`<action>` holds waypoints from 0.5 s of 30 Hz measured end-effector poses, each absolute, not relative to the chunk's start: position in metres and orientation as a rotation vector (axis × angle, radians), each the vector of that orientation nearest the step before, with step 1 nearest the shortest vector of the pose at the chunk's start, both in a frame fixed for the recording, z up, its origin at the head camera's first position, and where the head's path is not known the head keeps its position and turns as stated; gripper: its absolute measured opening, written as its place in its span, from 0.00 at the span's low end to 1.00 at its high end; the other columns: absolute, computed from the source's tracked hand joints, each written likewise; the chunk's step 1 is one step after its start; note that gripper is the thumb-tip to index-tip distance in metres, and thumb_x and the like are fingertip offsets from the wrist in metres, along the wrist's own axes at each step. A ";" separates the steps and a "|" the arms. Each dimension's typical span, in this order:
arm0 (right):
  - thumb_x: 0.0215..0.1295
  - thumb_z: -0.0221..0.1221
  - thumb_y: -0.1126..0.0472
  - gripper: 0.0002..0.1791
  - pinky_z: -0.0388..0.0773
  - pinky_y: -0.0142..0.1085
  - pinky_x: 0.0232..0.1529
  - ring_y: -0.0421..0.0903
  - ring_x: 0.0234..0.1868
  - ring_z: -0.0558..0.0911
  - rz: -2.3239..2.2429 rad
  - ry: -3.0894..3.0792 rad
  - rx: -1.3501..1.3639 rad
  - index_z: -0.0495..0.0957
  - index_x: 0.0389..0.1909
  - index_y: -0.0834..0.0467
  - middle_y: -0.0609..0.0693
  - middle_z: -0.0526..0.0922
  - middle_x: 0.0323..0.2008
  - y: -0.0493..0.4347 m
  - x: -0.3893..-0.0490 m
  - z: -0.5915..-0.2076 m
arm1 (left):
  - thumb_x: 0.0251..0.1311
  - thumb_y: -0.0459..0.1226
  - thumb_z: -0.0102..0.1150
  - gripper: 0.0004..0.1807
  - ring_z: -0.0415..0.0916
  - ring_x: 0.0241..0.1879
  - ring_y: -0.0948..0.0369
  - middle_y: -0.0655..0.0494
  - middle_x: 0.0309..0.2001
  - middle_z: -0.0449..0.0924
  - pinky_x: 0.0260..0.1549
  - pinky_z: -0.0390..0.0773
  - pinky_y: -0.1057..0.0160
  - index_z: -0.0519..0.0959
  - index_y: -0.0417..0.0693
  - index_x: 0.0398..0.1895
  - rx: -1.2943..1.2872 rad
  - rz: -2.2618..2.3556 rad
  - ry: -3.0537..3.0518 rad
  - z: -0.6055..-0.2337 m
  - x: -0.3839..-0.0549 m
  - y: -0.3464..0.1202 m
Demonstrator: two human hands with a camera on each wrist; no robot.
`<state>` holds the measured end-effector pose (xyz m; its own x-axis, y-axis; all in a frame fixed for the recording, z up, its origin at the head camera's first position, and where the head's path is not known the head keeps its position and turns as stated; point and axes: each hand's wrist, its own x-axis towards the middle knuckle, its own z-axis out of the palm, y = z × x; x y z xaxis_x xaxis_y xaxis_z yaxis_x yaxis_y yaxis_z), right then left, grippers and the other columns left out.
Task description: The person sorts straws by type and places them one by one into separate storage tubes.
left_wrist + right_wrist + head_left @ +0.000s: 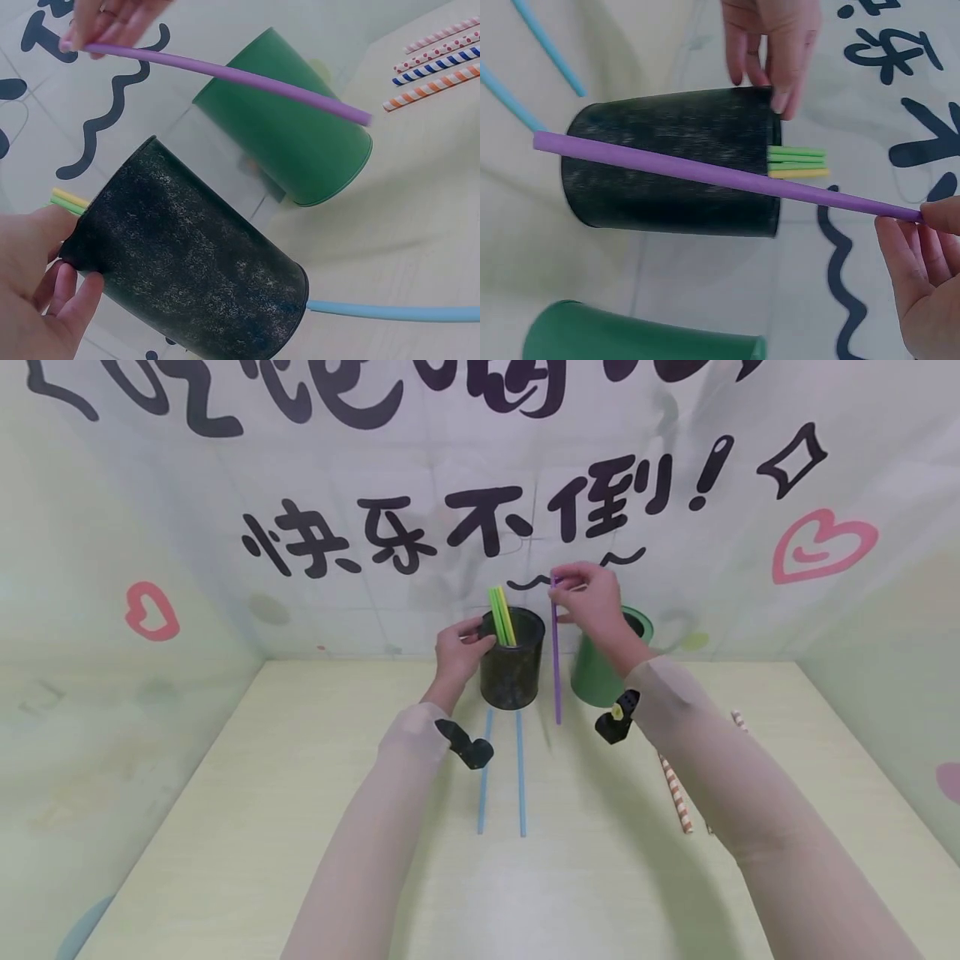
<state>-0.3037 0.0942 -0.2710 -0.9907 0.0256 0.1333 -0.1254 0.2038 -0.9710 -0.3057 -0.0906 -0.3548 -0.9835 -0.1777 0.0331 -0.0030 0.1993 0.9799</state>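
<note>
My right hand (pixel 592 597) pinches a purple straw (pixel 556 660) near its top end. The straw hangs almost upright between the two cups, its lower end to the right of the black cup (pixel 510 681). With thumb and fingers my left hand (pixel 456 658) holds the black cup at the left of its rim. Several green straws (pixel 799 159) and a yellow straw (pixel 802 173) stand inside that cup and poke above the rim. To the right is a green cup (pixel 596 672), partly covered by my right hand and forearm; its inside is mostly hidden.
Two light blue straws (pixel 521 777) lie on the pale table (pixel 247 827) in front of the black cup. Patterned paper straws (pixel 436 64) lie to the right, partly under my right forearm in the head view. A printed cloth (pixel 390 627) hangs behind the cups.
</note>
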 end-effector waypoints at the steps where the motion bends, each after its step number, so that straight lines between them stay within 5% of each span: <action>1: 0.56 0.58 0.72 0.17 0.82 0.36 0.29 0.42 0.30 0.77 1.910 -2.323 0.103 0.75 0.49 0.67 0.51 0.75 0.30 0.093 -0.304 -0.266 | 0.54 0.32 0.61 0.22 0.72 0.48 0.55 0.45 0.50 0.74 0.44 0.77 0.65 0.74 0.41 0.55 0.178 -1.897 -2.324 -0.355 -0.306 -0.091; 15: 0.58 0.59 0.70 0.16 0.81 0.35 0.31 0.42 0.33 0.75 1.828 -2.158 0.232 0.76 0.48 0.62 0.49 0.74 0.31 0.069 -0.313 -0.212 | 0.53 0.31 0.62 0.23 0.74 0.47 0.55 0.44 0.50 0.74 0.43 0.77 0.65 0.75 0.41 0.54 0.149 -1.893 -2.311 -0.357 -0.308 -0.092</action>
